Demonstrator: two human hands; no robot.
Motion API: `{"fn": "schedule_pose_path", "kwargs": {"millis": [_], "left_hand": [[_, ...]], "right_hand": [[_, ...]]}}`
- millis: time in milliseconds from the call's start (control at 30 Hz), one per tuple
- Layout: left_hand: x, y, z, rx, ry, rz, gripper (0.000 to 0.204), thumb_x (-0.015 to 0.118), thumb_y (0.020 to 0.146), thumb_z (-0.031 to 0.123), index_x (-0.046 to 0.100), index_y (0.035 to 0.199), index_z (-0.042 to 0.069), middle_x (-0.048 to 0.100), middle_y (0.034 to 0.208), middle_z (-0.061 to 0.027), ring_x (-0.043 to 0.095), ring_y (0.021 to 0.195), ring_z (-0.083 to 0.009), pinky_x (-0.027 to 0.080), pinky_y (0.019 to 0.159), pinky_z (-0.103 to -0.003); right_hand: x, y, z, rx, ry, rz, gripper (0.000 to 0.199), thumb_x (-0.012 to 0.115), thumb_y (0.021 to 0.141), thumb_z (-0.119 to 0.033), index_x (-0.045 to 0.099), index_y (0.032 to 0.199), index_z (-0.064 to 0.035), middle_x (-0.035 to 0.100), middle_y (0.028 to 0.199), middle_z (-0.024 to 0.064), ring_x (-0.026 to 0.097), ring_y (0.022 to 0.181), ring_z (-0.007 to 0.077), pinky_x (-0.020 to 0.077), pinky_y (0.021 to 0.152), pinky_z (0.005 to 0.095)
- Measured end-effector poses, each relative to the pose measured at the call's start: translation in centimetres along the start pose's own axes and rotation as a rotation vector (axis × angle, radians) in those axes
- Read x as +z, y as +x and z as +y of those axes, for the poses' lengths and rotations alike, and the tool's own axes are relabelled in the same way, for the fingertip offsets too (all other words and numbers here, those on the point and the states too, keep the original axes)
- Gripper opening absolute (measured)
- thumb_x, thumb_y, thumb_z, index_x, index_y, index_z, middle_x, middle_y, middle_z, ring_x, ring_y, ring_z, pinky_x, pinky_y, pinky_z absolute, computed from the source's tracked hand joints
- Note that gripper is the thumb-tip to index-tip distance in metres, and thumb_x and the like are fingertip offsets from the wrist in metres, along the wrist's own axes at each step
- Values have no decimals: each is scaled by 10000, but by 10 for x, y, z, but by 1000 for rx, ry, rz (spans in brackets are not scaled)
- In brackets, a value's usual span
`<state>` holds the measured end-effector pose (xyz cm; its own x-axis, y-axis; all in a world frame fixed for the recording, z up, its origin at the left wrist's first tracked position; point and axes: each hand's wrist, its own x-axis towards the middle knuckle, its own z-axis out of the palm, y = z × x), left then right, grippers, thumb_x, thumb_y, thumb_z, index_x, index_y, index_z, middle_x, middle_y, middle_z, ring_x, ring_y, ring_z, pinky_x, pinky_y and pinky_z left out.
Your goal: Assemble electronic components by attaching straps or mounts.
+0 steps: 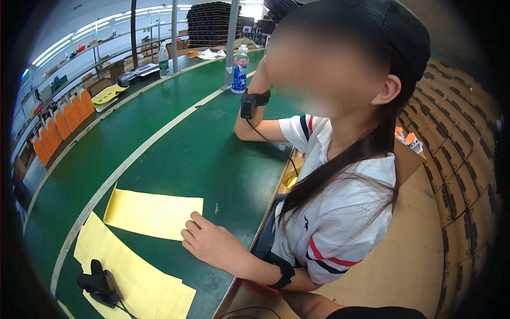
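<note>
Neither my left hand nor my right hand shows in the head view. Across the green table [175, 159], a co-worker rests a hand [215, 245] on the right end of a yellow paper sheet [154, 212], whose left edge is bent upward. The co-worker's other arm leans on the table by its elbow, with the hand up near the head. Several more yellow sheets [143, 276] lie overlapped at the lower left. A black device [101, 286] with a cable rests on them. At the lower edge is a bare limb [308, 305]; whose it is I cannot tell.
A water bottle [240, 72] with a blue label stands by a metal post at the far side; a clear bottle [163, 61] stands farther left. A pale strip [143, 146] runs along the table. Orange boxes [66, 117] line the left shelf. Stacked cartons [462, 202] rise at the right.
</note>
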<state>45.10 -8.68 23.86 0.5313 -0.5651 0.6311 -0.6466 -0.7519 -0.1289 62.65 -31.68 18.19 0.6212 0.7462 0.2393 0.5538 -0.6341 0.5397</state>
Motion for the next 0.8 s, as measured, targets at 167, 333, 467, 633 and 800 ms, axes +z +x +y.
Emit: {"fn": "schedule_pose_path", "kwargs": {"millis": [167,333,467,633,800], "left_hand": [[0,0,1,2,-28,-21,145,522,709,27,572,808,-66,515,735,-133,507,694,-246,404,599,-341],[-2,-2,2,-38,-80,-64,156,531,693,4,570,832,-55,488,761,-124,490,735,-245,400,611,-351],[-3,0,0,6,-84,-95,158,527,693,-2,568,835,-58,484,769,-126,488,716,-248,398,610,-355],[3,-5,-3,-7,-97,-48,164,524,709,17,564,856,-43,485,878,-162,504,741,-280,407,623,-378],[26,-38,-18,63,248,241,373,496,753,94,405,1107,23,393,1049,-195,500,791,-366,414,673,-453]], "right_hand": [[-2,1,1,-9,-29,-1,83,517,611,-16,476,671,-57,449,712,16,436,779,156,328,801,254],[-5,-1,4,8,13,5,87,523,608,-18,472,666,-57,447,717,16,434,779,160,328,798,248],[-1,2,1,-10,29,18,93,529,603,-19,470,666,-54,447,718,18,433,779,164,329,796,245],[-2,-1,3,12,16,-9,76,521,614,-28,468,661,-54,444,715,21,426,790,161,334,784,250],[-6,3,2,-23,17,-9,60,512,632,-16,487,671,-55,450,711,20,430,779,160,330,772,252]]}}
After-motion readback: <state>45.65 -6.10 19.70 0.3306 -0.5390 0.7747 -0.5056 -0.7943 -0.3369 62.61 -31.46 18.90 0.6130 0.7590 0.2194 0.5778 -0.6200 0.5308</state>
